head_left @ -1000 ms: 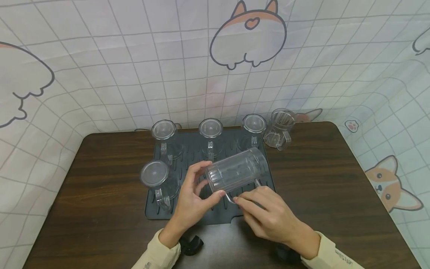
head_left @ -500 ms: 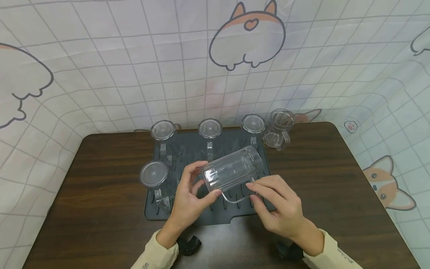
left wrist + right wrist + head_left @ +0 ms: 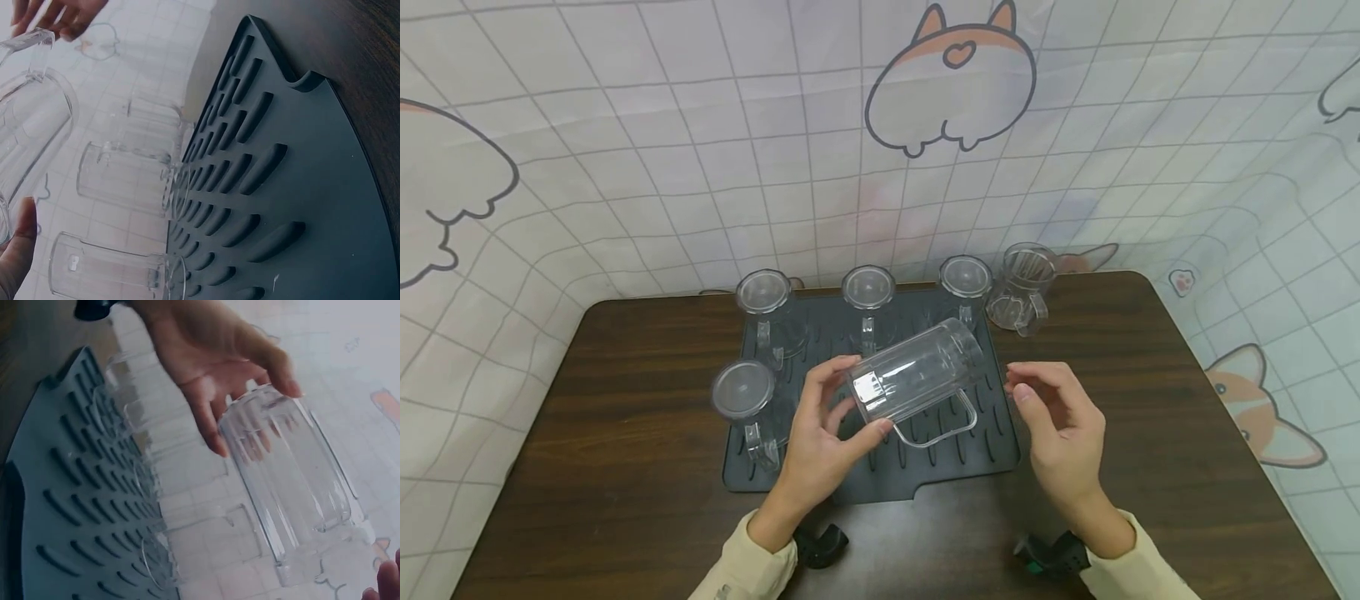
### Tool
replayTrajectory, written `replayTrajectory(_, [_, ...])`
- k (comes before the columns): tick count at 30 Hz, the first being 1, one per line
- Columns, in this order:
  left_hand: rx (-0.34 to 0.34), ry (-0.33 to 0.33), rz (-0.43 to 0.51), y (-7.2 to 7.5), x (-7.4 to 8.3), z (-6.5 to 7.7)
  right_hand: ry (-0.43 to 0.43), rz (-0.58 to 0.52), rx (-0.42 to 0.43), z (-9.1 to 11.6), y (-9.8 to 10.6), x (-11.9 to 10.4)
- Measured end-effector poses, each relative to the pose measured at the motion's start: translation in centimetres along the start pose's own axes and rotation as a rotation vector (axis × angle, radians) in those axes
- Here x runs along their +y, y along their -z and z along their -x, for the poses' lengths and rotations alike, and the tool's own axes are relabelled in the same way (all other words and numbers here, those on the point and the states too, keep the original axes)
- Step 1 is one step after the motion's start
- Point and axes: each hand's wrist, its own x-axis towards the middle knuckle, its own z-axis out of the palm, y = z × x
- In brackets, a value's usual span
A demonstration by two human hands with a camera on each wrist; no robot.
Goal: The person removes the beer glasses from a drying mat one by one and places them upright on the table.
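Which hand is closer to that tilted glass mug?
Left. The left hand grips the tilted glass mug by one end; the right hand is off to its right, not touching it.

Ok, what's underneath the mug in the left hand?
Below the held mug is the dark ridged mat, visible around it and dimly through its clear wall. The left hand covers part of the view, so what lies behind it can't be seen.

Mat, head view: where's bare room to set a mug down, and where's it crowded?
Bare: the front right of the mat, between the front-left mug and the mat's right edge, beneath the held mug; also the table right of the mat. Crowded: the back, with three upturned mugs and another mug beside them.
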Motion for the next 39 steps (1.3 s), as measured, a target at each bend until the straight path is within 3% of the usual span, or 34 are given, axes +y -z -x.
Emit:
replayTrajectory(2, [-0.001, 0.006, 0.004, 0.0, 0.0, 0.0, -0.059, -0.036, 0.035, 0.0, 0.1, -0.1])
replayTrajectory(10, [0.002, 0.009, 0.0, -0.2, 0.1, 0.0, -0.263, -0.353, 0.09, 0.3, -0.3, -0.1])
replayTrajectory(17, [0.004, 0.005, -0.006, -0.4, 0.2, -0.2, -0.487, -0.438, 0.096, 1.2, -0.7, 0.0])
replayTrajectory(24, [0.005, 0.006, 0.022, -0.7, 0.1, -0.3, -0.596, -0.572, 0.062, 1.8, -1.0, 0.2])
replayTrajectory(32, [0.013, -0.039, 0.029, -1.2, -0.2, -0.5, -0.714, -0.603, 0.057, 2.0, -1.3, 0.1])
replayTrajectory(39, [0.02, -0.005, 0.039, -1.5, -0.2, -0.6, -0.819, -0.647, 0.032, 2.5, -1.6, 0.2])
